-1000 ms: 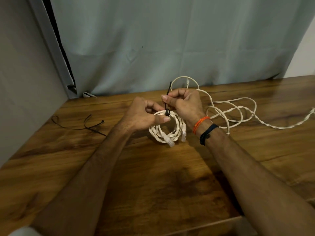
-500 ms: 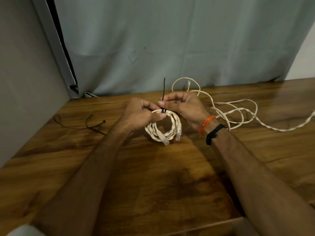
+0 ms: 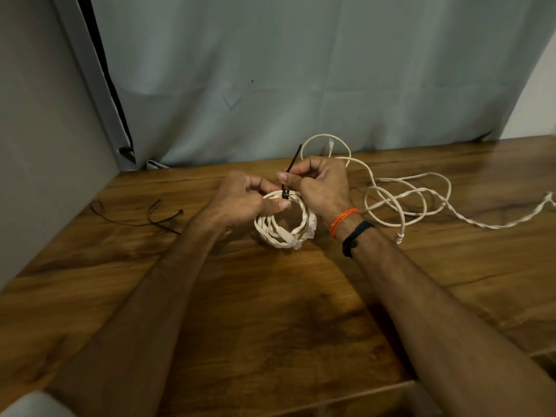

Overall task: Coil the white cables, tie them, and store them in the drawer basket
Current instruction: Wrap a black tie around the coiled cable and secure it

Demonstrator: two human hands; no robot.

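the coiled cable (image 3: 282,224) sits between the two hands, its lower loops resting on the table (image 3: 270,311) and its top arc lifted into the fingers. a black zip tie (image 3: 285,192) is wrapped round that top arc, right where both grips meet, and its free tail (image 3: 294,159) sticks up and away past the right hand's knuckles.

the left hand (image 3: 240,200) is curled round the coil just left of the tie, thumb pressed along the strands, apparently to keep the loops bunched so they don't spring apart. the right hand (image 3: 322,185) has its thumb and fingers pinched closed on the tie just above the lock, placed well for drawing the tail through and cinching it. the tie looks snug but the tail is untrimmed, so this seems to be the tightening step.

just beyond the right wrist, with its orange thread (image 3: 343,219) and dark band (image 3: 356,236), a second loose cable (image 3: 406,200) sprawls uncoiled across the table. well off to the left of the left hand lie spare black ties (image 3: 156,216), within reach for it. no drawer basket is in view.
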